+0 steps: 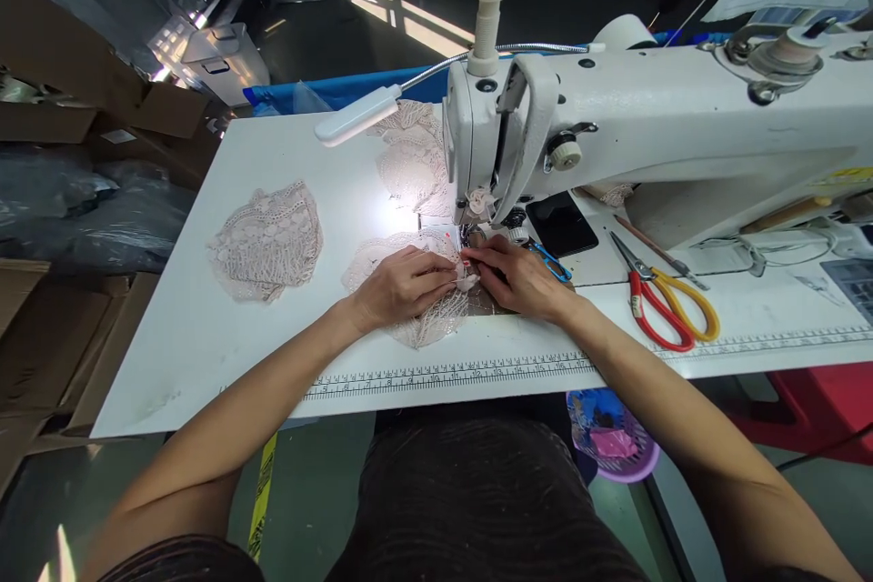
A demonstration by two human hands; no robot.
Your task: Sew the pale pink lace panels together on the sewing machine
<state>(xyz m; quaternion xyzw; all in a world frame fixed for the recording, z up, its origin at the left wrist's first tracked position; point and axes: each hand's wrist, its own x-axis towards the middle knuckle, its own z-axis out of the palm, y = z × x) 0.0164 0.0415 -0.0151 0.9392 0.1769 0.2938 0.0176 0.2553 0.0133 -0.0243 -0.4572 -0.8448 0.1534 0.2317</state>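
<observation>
A pale pink lace piece [431,325] lies under the needle area of a white sewing machine [477,123]. My left hand [407,286] rests on this lace, its fingers closed on the fabric near the presser foot. From the other side my right hand [522,277] pinches the lace edge close to the needle; its fingertips are partly hidden. Small red spots show on the lace by the needle. A second lace piece [413,165] lies behind, under the lamp's light. Another lace piece [265,241] lies flat on the left of the table.
Red-and-yellow-handled scissors [665,300] and a black phone [563,225] lie right of my hands. Blue-handled snips [551,264] are beside my right hand. A white lamp [359,115] hangs over the table [184,327]. A purple basket [631,464] stands below; cardboard boxes [61,346] stand left.
</observation>
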